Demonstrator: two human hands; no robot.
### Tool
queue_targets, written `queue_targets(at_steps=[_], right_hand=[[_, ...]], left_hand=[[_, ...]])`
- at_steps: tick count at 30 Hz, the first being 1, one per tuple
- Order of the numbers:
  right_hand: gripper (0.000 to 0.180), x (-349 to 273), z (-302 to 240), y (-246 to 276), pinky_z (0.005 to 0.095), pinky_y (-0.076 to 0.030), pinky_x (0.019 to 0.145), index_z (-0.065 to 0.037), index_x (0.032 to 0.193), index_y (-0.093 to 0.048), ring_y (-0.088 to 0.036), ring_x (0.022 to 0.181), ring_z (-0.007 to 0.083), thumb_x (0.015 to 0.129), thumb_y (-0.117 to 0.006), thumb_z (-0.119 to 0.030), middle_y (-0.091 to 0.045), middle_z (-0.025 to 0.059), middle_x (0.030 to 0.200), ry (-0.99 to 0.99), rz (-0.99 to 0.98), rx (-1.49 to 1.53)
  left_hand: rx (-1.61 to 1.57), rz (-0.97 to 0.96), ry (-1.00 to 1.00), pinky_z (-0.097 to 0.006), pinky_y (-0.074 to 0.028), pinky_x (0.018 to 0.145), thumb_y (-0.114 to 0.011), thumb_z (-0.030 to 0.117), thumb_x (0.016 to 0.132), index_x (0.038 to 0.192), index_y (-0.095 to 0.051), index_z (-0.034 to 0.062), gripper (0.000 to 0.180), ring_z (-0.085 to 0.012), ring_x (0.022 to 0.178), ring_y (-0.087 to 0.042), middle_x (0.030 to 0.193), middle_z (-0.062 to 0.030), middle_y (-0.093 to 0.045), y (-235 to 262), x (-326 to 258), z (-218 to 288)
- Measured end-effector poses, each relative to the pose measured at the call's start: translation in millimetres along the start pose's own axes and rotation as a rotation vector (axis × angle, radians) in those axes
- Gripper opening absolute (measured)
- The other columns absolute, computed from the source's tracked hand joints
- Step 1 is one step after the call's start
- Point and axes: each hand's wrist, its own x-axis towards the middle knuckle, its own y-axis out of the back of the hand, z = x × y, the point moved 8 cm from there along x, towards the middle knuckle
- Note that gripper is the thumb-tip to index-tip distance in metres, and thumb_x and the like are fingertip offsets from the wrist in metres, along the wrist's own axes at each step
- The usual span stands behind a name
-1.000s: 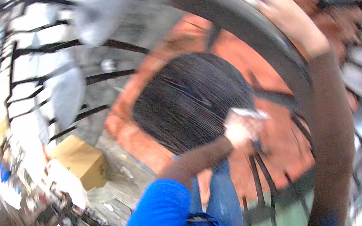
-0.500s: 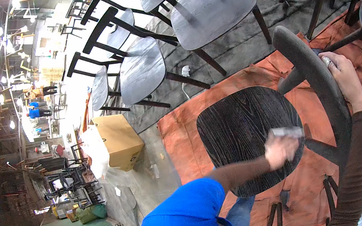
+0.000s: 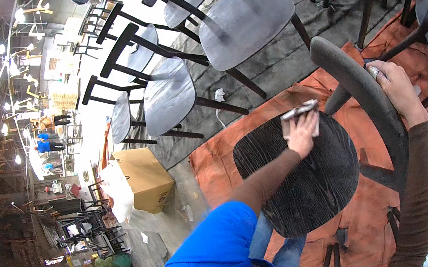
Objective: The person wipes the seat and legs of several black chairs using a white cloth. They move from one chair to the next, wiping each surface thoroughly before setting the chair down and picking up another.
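Head view looks down on a blue sleeve (image 3: 212,258) at the lower edge, from which the left forearm reaches out over a dark wooden chair seat (image 3: 300,175). Left hand (image 3: 302,131) lies on the far edge of that seat, its fingers closed around a crumpled grey cloth (image 3: 297,114) pressed against the wood. Right hand (image 3: 396,89) grips the chair's curved backrest (image 3: 363,91) near its upper end, fingers wrapped over the rail; something small and grey shows by the fingertips, too unclear to name. Under the chair lies an orange sheet (image 3: 218,161) spread on the floor, its far edge meeting a dark grey mat (image 3: 281,60). On that mat, beyond, stand rows of dark chairs (image 3: 245,18) with rounded seats. Off the sheet's left edge sits a cardboard box (image 3: 145,179) with a white bag (image 3: 117,189) against it.
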Motion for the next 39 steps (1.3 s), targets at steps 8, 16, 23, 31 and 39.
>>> queue_targets(at_steps=[8, 16, 23, 31, 39], right_hand=[[0.032, -2, 16, -6, 0.0374, -0.043, 0.099, 0.000, 0.118, -0.063, -0.062, 0.108, 0.0276, 0.096, -0.049, -0.019, -0.067, 0.0166, 0.112, 0.062, -0.108, -0.181], [0.026, -6, -3, -3, 0.0397, -0.050, 0.077, 0.005, 0.099, -0.066, -0.066, 0.083, 0.0327, 0.093, -0.051, -0.015, -0.068, 0.0219, 0.089, -0.075, -0.216, -0.015], [0.026, 0, -18, -1, 0.0392, -0.049, 0.076, 0.006, 0.102, -0.066, -0.066, 0.082, 0.0304, 0.093, -0.051, -0.013, -0.069, 0.0209, 0.090, -0.004, -0.116, 0.059], [0.029, -3, -15, -2, 0.0371, -0.049, 0.077, 0.007, 0.102, -0.065, -0.063, 0.079, 0.0259, 0.097, -0.050, -0.018, -0.068, 0.0204, 0.086, -0.070, -0.184, 0.046], [0.034, -11, -35, 4, 0.0362, -0.050, 0.078, 0.006, 0.097, -0.067, -0.061, 0.073, 0.0231, 0.099, -0.048, -0.022, -0.067, 0.0161, 0.081, -0.039, -0.143, -0.095]], left_hand=[[-0.382, -0.439, -0.477, -0.050, -0.039, 0.105, -0.058, 0.016, 0.086, 0.129, -0.056, 0.0106, 0.044, -0.0263, 0.122, -0.054, 0.132, -0.0108, -0.056, -42, -163, 211], [0.097, 0.043, -0.100, -0.058, -0.026, 0.108, -0.057, -0.001, 0.076, 0.142, -0.044, 0.0101, 0.068, -0.0297, 0.127, -0.046, 0.141, -0.0106, -0.050, -1, 18, -28], [-0.247, -0.349, -0.266, -0.055, -0.027, 0.111, -0.057, 0.016, 0.079, 0.133, -0.054, 0.0092, 0.054, -0.0265, 0.131, -0.045, 0.137, -0.0072, -0.053, -42, -133, 160], [-0.193, -0.203, -0.134, -0.048, -0.043, 0.091, -0.057, 0.015, 0.082, 0.122, -0.060, 0.0126, 0.041, -0.0257, 0.107, -0.058, 0.115, -0.0066, -0.062, -25, -79, 68], [-0.070, 0.055, 0.083, -0.055, -0.030, 0.107, -0.054, -0.004, 0.073, 0.135, -0.051, 0.0056, 0.063, -0.0337, 0.129, -0.045, 0.135, -0.0168, -0.053, -3, -32, -12]])
